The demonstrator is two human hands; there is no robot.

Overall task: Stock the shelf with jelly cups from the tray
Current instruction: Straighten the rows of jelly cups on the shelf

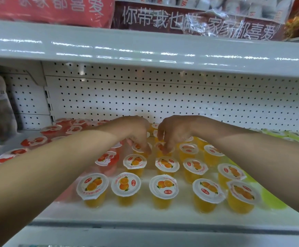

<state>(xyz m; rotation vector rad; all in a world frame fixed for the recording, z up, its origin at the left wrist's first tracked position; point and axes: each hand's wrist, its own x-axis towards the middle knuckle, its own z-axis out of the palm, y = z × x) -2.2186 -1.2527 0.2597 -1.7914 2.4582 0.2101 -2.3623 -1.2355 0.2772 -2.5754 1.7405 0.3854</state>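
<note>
The shelf (109,218) is judged to be largely stocked, with rows of cups stood from the front edge back towards the pegboard (163,100). Both hands are placed deep in the orange block. The left hand (138,136) is curled down on a third-row cup (138,148), with its fingertips closed on the lid rim. The right hand (172,136) is closed in the same way on the neighbouring cup (160,147). The hands are held just beside each other, apart. Whether these two cups are being set down or only squared up cannot be told. The tray is not seen, so what is left to be brought cannot be judged.

Orange jelly cups (164,188) are counted as five in the front row, four in the second and four in the third. At least two more are partly hidden behind the hands. About nine red jelly cups (107,158) are made out at the left. The green cups (270,195) at the right are too blurred to be counted.
</note>
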